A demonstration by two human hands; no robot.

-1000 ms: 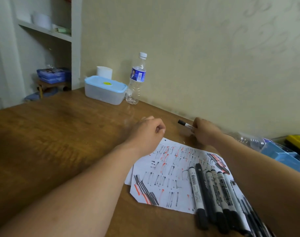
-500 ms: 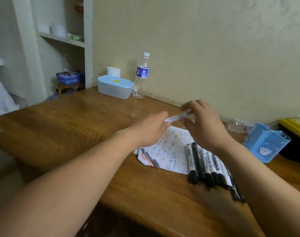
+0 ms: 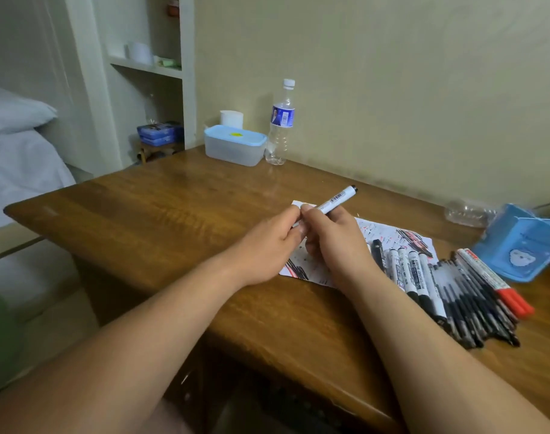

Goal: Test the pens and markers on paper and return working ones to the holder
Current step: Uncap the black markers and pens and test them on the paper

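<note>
Over the wooden desk (image 3: 142, 214) mid-frame, our left hand (image 3: 267, 245) and right hand (image 3: 333, 239) both clamp a marker (image 3: 337, 197), newly tipped upward, seemingly uncapping.

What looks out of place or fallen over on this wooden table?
A clear plastic bottle lies on its side by the wall, left of the blue plastic pen holder, while the labelled water bottle stands upright. Nothing looks spilled.

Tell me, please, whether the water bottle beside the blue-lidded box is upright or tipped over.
Upright: the water bottle stands on its base on the table, white cap on top, beside the blue-lidded box.
</note>
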